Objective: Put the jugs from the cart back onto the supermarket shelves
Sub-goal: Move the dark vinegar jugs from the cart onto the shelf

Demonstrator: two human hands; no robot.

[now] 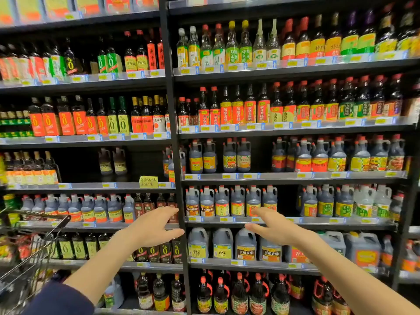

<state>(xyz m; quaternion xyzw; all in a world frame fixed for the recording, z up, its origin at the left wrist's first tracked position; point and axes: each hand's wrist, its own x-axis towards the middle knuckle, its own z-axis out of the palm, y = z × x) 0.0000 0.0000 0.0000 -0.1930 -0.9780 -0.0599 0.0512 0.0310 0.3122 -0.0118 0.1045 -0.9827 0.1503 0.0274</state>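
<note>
Both my arms reach forward toward the supermarket shelves. My left hand (154, 226) is open with fingers spread, in front of the black upright post. My right hand (270, 223) is also open and empty, held in front of the shelf edge under a row of dark jugs (237, 201) with red caps. Below my hands stand large dark jugs (222, 244) with yellow and brown labels. The wire cart (27, 253) is at the lower left, its contents blurred.
Black shelves (295, 225) filled with vinegar and soy sauce bottles cover the whole view. A gap shows on the shelf right of the jug row (287, 201), another on the left bay's middle shelf (79, 164). A yellow handwritten note (148, 181) hangs there.
</note>
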